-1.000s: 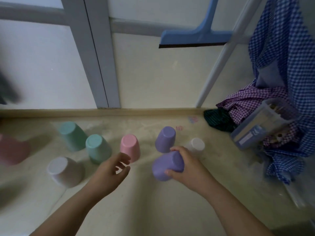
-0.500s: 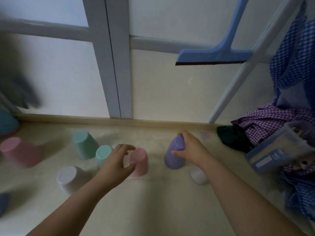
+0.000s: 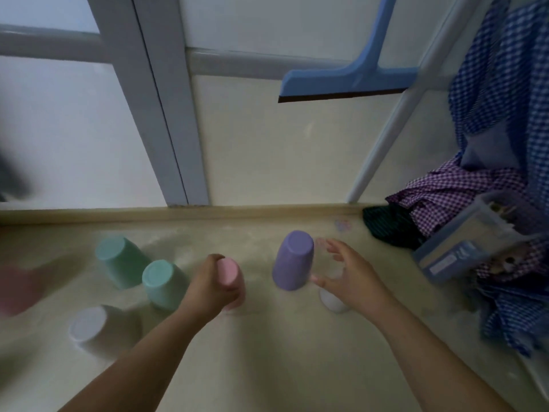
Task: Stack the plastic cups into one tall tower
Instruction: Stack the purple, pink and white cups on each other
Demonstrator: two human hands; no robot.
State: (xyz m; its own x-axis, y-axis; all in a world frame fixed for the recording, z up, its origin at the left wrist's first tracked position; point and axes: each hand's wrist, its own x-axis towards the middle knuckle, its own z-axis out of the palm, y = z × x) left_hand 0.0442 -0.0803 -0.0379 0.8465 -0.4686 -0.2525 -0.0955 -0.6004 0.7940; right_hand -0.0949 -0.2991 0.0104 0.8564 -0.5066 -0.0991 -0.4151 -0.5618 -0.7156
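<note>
Upside-down plastic cups stand on the beige floor. A purple stack [image 3: 293, 260] of two nested cups stands at centre. My right hand [image 3: 353, 278] is open just right of it, fingers spread, touching nothing. Under that hand a white cup [image 3: 332, 301] is partly hidden. My left hand [image 3: 208, 288] is shut on a pink cup [image 3: 228, 272]. Two teal cups [image 3: 120, 260] [image 3: 162, 282] and another white cup [image 3: 95, 330] stand to the left. A blurred pink cup [image 3: 15, 288] sits at the far left edge.
A wall with grey door frames [image 3: 160, 114] runs behind the cups. A blue squeegee [image 3: 341, 81] hangs above. Checked cloths [image 3: 463, 191] and a clear plastic box [image 3: 463, 239] are piled at the right, close to the purple stack.
My right hand set the purple cup over the other purple one and let go. My left hand reached forward and closed on the pink cup.
</note>
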